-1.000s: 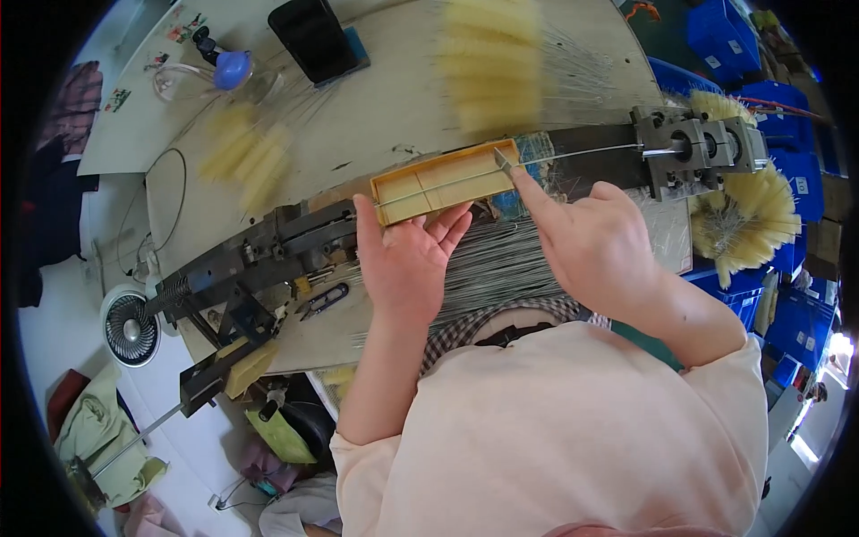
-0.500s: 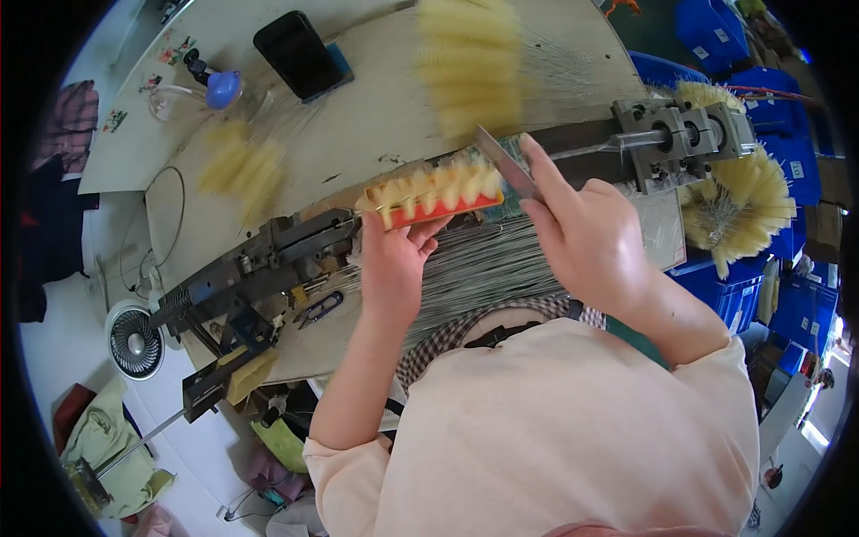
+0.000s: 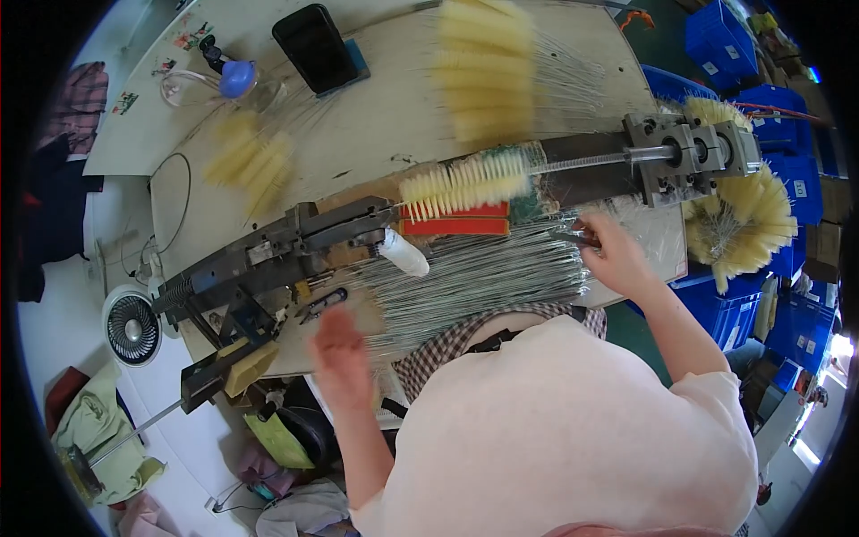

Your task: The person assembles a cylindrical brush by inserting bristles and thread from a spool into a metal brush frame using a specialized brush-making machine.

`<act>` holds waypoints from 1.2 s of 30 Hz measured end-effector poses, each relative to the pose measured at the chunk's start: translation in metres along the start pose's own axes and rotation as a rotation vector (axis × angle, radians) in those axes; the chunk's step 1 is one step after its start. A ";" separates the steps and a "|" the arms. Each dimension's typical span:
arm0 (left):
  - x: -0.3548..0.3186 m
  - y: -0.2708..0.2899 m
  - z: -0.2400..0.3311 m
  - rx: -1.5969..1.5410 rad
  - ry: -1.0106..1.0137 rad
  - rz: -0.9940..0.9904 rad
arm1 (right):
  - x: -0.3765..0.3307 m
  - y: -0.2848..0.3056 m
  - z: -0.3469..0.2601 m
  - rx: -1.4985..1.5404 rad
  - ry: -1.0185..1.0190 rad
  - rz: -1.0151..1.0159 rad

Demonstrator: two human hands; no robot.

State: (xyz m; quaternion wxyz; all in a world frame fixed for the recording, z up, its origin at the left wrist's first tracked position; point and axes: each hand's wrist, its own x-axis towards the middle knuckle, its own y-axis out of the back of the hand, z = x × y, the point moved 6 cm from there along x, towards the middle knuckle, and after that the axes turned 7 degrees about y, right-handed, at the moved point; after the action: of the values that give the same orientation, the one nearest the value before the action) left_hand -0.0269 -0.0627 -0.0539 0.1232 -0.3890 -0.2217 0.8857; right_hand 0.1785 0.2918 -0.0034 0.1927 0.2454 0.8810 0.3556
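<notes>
A yellow bristle brush [image 3: 470, 183] stretches between the black clamp [image 3: 344, 224] on its left and the twisted wire stem [image 3: 586, 161] on its right. Just below its bristles sits a red block [image 3: 456, 220]. My right hand [image 3: 616, 257] is low over the right end of a bundle of thin metal wires [image 3: 474, 273], fingers closed around a dark flat blade [image 3: 577, 236]. Off to the left, near the table's front edge, my left hand [image 3: 343, 353] is smeared by motion, its fingers unclear. It is nearest to small blue-handled snips [image 3: 324, 304]. A white-wrapped handle [image 3: 404, 253] juts out below the clamp.
Steel bearing blocks [image 3: 689, 157] hold the spindle at right. Finished yellow brushes [image 3: 483, 72] lie at the back, more [image 3: 250, 166] at left. A phone [image 3: 315, 46] stands at the far side. Blue crates [image 3: 792, 183] are stacked at right; a fan [image 3: 133, 326] stands left.
My left hand has let go of the red block and moved down toward me. The right hand, with the blade, has dropped from the brush to the wires. The brush now shows fuller, spread bristles.
</notes>
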 end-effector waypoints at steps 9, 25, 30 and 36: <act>-0.052 0.123 0.052 -0.271 -0.453 0.837 | 0.010 -0.009 0.035 -0.379 0.048 -0.242; -0.033 0.171 0.070 0.281 -0.562 0.932 | -0.003 0.005 0.062 -0.166 0.034 -0.106; -0.004 0.085 0.059 -0.668 -0.323 0.568 | -0.016 0.022 0.081 0.037 -0.096 0.136; 0.009 0.076 0.110 -0.624 -0.427 0.452 | -0.015 -0.006 0.085 -0.089 -0.081 -0.062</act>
State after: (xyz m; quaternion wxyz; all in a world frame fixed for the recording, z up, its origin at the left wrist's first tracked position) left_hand -0.1180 -0.1577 -0.0312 -0.2453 -0.2546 -0.4082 0.8416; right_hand 0.2326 0.3242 -0.0626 0.2498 0.2234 0.8630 0.3780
